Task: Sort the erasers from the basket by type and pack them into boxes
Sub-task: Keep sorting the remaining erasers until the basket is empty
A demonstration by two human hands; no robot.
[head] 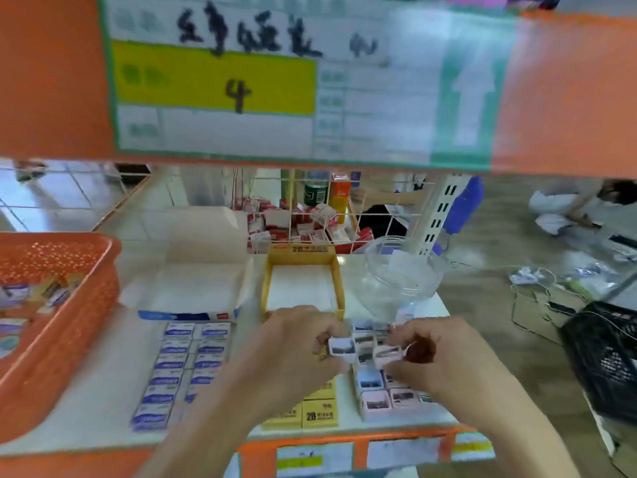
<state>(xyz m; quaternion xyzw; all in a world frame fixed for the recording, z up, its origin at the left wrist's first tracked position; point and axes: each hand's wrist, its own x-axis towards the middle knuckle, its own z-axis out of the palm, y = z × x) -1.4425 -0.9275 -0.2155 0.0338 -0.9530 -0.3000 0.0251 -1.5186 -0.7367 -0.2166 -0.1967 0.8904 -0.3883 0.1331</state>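
- Your left hand [300, 343] pinches a white-sleeved eraser [341, 350] and your right hand [427, 353] a pink eraser [387, 353], both just above the pastel eraser rows [374, 382].
- Probably light, stiff and small: hold each by the long sides of its sleeve.

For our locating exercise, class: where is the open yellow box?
Head view, centre: the open yellow box sits between the open white box on its left and the clear jar on its right, just beyond the left hand.
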